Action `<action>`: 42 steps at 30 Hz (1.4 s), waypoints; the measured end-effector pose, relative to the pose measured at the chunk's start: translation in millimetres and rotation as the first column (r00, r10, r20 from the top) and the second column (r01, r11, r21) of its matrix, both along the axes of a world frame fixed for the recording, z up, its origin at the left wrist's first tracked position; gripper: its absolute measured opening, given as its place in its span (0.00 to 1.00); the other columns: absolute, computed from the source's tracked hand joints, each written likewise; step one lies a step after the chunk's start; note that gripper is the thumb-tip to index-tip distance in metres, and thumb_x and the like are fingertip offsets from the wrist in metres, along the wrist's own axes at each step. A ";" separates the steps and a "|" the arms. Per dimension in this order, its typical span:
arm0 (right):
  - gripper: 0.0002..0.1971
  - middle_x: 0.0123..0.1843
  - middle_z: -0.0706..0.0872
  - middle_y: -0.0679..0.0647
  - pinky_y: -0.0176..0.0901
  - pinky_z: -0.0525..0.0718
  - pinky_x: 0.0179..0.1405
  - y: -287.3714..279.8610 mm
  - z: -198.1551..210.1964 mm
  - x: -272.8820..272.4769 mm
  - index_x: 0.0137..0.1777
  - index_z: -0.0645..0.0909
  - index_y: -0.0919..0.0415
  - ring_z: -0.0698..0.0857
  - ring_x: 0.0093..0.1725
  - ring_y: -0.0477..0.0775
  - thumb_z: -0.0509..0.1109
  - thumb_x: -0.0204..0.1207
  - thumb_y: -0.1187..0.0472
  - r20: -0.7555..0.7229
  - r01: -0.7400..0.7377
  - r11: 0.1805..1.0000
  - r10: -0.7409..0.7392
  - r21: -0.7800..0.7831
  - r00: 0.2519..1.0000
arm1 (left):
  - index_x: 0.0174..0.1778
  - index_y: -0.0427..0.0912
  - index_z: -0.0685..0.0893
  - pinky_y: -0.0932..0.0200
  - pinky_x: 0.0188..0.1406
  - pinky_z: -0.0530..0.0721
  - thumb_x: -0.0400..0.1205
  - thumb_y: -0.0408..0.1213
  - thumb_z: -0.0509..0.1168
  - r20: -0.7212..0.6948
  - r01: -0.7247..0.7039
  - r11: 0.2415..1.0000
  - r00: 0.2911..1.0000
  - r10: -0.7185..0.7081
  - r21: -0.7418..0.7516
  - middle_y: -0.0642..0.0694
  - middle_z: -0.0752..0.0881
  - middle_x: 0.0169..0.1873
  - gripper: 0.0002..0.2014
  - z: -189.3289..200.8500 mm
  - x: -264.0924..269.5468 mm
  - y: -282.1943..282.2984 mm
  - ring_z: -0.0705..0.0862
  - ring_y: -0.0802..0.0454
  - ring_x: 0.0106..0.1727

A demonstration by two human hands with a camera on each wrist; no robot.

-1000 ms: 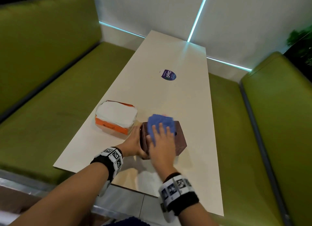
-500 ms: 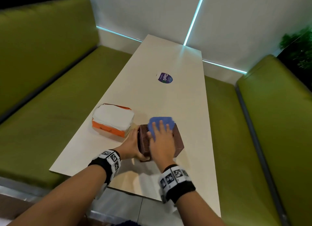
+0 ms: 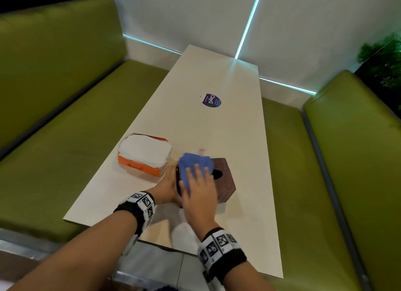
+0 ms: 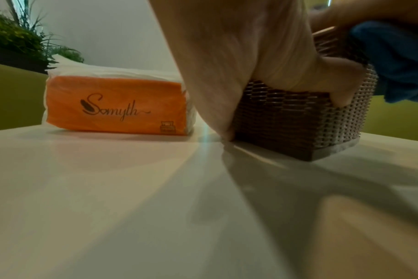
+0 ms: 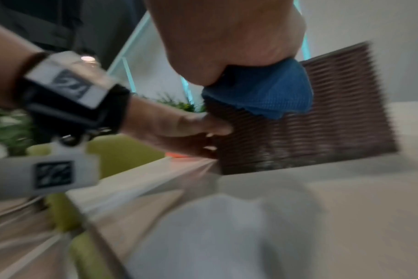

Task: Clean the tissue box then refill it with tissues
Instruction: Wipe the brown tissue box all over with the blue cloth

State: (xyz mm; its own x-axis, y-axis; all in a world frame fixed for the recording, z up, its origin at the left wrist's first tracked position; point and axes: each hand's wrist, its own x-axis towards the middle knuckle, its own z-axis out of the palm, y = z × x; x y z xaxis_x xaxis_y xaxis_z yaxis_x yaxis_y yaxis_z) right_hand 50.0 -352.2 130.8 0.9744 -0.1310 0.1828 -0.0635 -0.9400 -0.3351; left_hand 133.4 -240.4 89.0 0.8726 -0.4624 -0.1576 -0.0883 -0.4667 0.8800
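A brown woven tissue box (image 3: 224, 183) stands on the white table (image 3: 238, 138) near its front edge. My left hand (image 3: 168, 184) grips the box's left near corner, thumb (image 4: 334, 81) on the near face. My right hand (image 3: 198, 182) presses a blue cloth (image 3: 193, 163) flat onto the left part of the box top, fingers straight and spread. The dark opening in the top shows just right of the cloth. An orange pack of white tissues (image 3: 144, 155) lies to the left of the box (image 4: 298, 117). The right wrist view is blurred but shows the cloth (image 5: 270, 90) under my palm.
Green padded benches (image 3: 65, 138) run along both long sides of the table. A round purple sticker (image 3: 210, 100) sits mid-table. A white wall closes the far end, with plants (image 3: 382, 60) at the back right.
My right hand has slid the blue cloth leftward across the box top, so the opening now shows. My left hand has kept its hold on the box.
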 end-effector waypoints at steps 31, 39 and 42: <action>0.20 0.68 0.86 0.59 0.54 0.74 0.73 -32.8 20.2 7.9 0.65 0.85 0.61 0.75 0.72 0.62 0.66 0.80 0.51 0.126 0.063 0.985 -0.044 -0.158 0.991 | 0.79 0.40 0.53 0.62 0.73 0.62 0.49 0.54 0.80 -0.040 0.022 0.994 0.999 -0.018 0.105 0.44 0.66 0.70 0.65 4.2 -3.7 3.8 0.65 0.49 0.74; 0.23 0.86 0.61 0.47 0.57 0.53 0.84 -40.8 14.6 38.9 0.81 0.65 0.43 0.55 0.86 0.55 0.50 0.87 0.46 -0.151 -0.137 0.989 0.128 -0.050 0.980 | 0.78 0.35 0.55 0.63 0.73 0.62 0.47 0.54 0.78 0.005 0.048 0.998 0.999 -0.048 0.033 0.49 0.64 0.67 0.65 8.6 -2.9 -2.7 0.63 0.54 0.71; 0.22 0.84 0.66 0.49 0.51 0.63 0.80 -84.6 15.7 38.8 0.80 0.69 0.48 0.64 0.83 0.56 0.54 0.87 0.51 -0.118 0.121 0.987 -0.108 0.110 0.987 | 0.79 0.39 0.53 0.56 0.76 0.64 0.44 0.52 0.81 0.018 0.069 0.998 0.997 -0.069 -0.006 0.46 0.66 0.69 0.68 12.9 -4.4 -0.5 0.64 0.53 0.72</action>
